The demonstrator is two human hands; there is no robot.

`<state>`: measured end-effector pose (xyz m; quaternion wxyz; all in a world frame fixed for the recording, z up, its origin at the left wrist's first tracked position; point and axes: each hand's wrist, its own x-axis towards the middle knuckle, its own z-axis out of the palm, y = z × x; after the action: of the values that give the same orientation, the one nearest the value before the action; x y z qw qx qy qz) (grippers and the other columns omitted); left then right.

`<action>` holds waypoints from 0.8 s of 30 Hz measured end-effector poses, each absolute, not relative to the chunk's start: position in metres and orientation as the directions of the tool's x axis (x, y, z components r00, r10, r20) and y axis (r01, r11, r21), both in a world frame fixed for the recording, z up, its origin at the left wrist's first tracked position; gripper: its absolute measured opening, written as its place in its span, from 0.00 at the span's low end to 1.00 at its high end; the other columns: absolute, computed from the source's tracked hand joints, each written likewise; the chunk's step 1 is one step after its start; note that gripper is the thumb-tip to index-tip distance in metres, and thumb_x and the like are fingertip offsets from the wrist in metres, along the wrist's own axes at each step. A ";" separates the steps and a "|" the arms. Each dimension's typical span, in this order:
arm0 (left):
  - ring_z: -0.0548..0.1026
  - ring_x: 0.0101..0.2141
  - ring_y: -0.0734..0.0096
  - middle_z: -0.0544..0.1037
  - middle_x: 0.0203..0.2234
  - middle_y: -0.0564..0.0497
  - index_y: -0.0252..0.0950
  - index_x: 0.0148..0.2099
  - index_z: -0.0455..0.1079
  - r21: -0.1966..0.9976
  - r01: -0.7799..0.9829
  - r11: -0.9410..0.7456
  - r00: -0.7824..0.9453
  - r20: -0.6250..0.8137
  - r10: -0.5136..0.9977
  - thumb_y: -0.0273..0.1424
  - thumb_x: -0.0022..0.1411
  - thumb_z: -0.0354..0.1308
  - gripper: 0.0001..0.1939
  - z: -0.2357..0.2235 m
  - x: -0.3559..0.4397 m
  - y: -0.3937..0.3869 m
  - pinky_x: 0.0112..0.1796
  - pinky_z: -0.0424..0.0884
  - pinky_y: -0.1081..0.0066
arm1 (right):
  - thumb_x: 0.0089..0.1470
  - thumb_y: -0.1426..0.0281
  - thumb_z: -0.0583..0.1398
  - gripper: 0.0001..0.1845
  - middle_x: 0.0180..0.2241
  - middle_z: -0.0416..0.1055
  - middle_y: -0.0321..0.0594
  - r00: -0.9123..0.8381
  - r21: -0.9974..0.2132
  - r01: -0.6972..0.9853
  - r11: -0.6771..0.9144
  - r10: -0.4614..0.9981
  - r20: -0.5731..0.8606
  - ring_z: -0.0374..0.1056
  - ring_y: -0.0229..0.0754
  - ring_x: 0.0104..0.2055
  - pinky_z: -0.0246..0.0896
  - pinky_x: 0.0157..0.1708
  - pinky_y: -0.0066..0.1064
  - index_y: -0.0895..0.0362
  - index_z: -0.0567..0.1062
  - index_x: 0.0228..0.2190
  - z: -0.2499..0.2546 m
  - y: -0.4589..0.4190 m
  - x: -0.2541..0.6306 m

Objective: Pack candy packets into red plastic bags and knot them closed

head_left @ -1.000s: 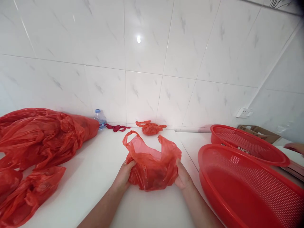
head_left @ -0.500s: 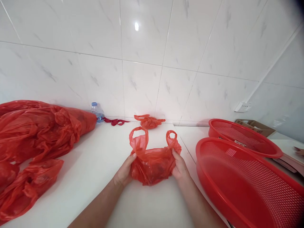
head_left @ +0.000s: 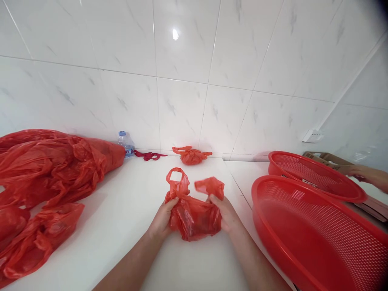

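Red bag [head_left: 195, 222] before us, we worked at a white table [head_left: 121, 226], with a near basket [head_left: 300, 242] and a far basket [head_left: 321, 171] on our right and a big heap of bags [head_left: 57, 161] on our left. Our bag sat midway between them; whether its base touched the table, we could not tell. Our left hand [head_left: 165, 216] gripped its left side, thumb in front and fingers mostly hidden behind; our right hand [head_left: 227, 214] pinched its upper right side. The left handle [head_left: 178, 187] stood up in a loop, while the right handle [head_left: 210, 186] was folded inward and blurred. We judged the step to be gathering the bag's sides inward below the handles. The next move, as we read it, called for a light, even grip on thin plastic and control of that loose right handle.
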<state>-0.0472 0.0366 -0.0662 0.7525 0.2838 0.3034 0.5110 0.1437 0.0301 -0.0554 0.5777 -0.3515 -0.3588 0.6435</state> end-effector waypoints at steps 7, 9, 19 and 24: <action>0.77 0.35 0.59 0.78 0.28 0.47 0.33 0.36 0.71 0.625 -0.703 0.339 0.223 -0.260 0.940 0.32 0.54 0.58 0.08 -0.066 -0.049 0.039 0.40 0.72 0.62 | 0.42 0.62 0.66 0.15 0.39 0.75 0.41 -0.120 -0.705 -0.685 -0.181 0.983 -0.136 0.68 0.47 0.47 0.61 0.49 0.39 0.55 0.77 0.34 -0.061 0.035 0.145; 0.77 0.36 0.59 0.78 0.29 0.47 0.33 0.37 0.71 0.595 -0.723 0.350 0.245 -0.253 0.936 0.32 0.55 0.57 0.09 -0.064 -0.047 0.039 0.40 0.72 0.63 | 0.41 0.62 0.66 0.10 0.34 0.75 0.37 -0.088 -0.673 -0.722 -0.163 0.986 -0.144 0.69 0.45 0.45 0.61 0.50 0.38 0.53 0.76 0.28 -0.061 0.035 0.146; 0.73 0.29 0.68 0.70 0.22 0.50 0.35 0.25 0.63 0.584 -0.738 0.338 0.215 -0.271 0.938 0.31 0.52 0.56 0.07 -0.069 -0.038 0.038 0.35 0.71 0.68 | 0.42 0.70 0.60 0.20 0.14 0.53 0.31 -0.301 -0.625 -0.679 -0.385 0.923 -0.242 0.53 0.33 0.20 0.60 0.29 0.28 0.55 0.54 0.11 -0.068 0.029 0.106; 0.61 0.18 0.80 0.61 0.16 0.58 0.37 0.22 0.55 0.698 -0.686 0.204 0.036 -0.247 0.968 0.26 0.46 0.55 0.09 -0.070 -0.029 0.040 0.23 0.63 0.75 | 0.43 0.72 0.59 0.20 0.12 0.51 0.31 -0.277 -0.646 -0.682 -0.342 0.939 -0.205 0.51 0.33 0.20 0.57 0.29 0.27 0.55 0.53 0.11 -0.065 0.030 0.100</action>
<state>-0.0292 0.0395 -0.0705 0.6914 0.2001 0.3520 0.5983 0.1000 0.0299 -0.0653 0.5283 -0.2872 -0.2232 0.7672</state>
